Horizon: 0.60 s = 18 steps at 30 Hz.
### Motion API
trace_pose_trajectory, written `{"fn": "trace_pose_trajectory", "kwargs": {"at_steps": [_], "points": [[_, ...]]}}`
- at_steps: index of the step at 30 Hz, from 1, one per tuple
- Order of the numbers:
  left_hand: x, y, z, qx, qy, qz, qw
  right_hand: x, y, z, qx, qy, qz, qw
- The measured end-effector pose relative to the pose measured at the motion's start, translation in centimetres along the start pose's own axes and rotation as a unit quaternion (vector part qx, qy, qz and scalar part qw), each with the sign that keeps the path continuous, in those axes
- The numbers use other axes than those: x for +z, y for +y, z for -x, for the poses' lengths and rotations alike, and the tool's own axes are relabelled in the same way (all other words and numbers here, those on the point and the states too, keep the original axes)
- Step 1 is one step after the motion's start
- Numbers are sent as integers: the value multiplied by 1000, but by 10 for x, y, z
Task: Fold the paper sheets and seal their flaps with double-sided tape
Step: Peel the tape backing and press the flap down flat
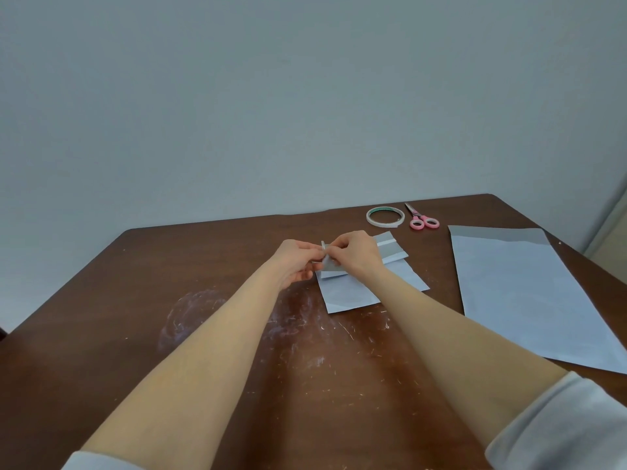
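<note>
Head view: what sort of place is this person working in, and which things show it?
Likely a home craft spot against a plain wall: a scratched wooden table, a tape roll and pink scissors near its far edge, and folded paper pinched by left hand and right hand.

The table was dark brown wood with a slight sheen, its near middle scuffed with whitish scratches. The folded sheet and the large sheet to its right were smooth, matt, pale paper. The tape roll looked white and papery. The scissors had pink plastic handles and metal blades. The right sleeve was soft pale cloth.
</note>
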<state>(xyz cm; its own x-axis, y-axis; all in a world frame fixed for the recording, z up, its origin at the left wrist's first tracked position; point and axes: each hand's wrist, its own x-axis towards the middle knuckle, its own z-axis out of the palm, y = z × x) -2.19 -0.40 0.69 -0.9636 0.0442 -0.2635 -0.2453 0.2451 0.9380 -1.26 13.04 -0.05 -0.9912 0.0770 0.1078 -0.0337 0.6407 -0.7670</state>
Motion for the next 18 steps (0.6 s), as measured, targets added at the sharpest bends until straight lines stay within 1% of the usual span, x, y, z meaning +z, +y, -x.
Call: {"fn": "trace_pose_trajectory", "kwargs": {"at_steps": [3,6,8,10,12,14,18], "points": [[0,1,0,-4,15,1,1000,-2,0,1,12,7,-14,1000],[1,0,-3,-16,41,8,999,-6,0,-1,48,18,-43,998],[1,-1,-4,-27,56,18,998,-9,2,-2,93,27,-99,990],[2,-1,-5,-36,67,26,997,-14,5,-3,155,37,-191,969],[3,-1,-6,-39,74,33,996,-22,7,-1,219,44,-303,926],[5,-2,-9,-40,84,42,995,-31,5,1,267,60,-413,868],[7,-5,-13,-46,102,49,992,-48,11,0,305,86,-570,758]]}}
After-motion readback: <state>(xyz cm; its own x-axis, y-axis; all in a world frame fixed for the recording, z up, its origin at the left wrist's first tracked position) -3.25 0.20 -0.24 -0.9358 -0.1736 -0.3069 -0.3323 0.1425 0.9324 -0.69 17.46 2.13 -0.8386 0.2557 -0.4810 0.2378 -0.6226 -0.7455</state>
